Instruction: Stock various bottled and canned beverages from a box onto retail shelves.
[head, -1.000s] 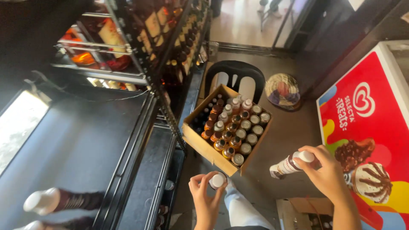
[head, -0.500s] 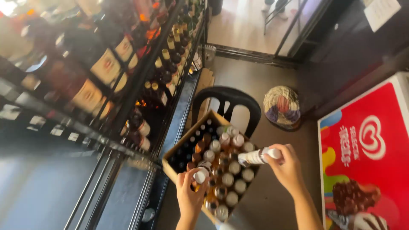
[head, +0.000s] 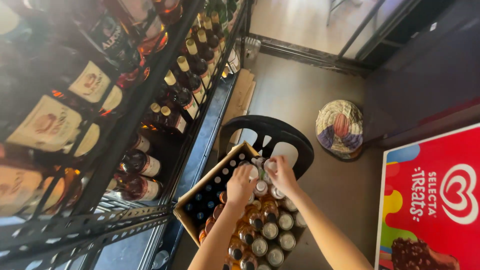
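a cardboard box (head: 192, 216) of bottles (head: 270, 230) rests on a chair (head: 272, 131) on the floor, just right of the shelf rack (head: 125, 135). both hands are over the box's far end, left hand (head: 241, 183) beside right hand (head: 282, 173). bottles lie in rows on the rack. a woven basket (head: 340, 127) sits on the floor right of the chair, a freezer lid (head: 430, 200) nearer and right. flattened cardboard (head: 241, 92) lies behind the chair.

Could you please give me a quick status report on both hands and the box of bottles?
Left hand and right hand both down in the cardboard box, on white-capped bottles. Grips unclear. Box sits on black plastic chair. Nothing in the way.
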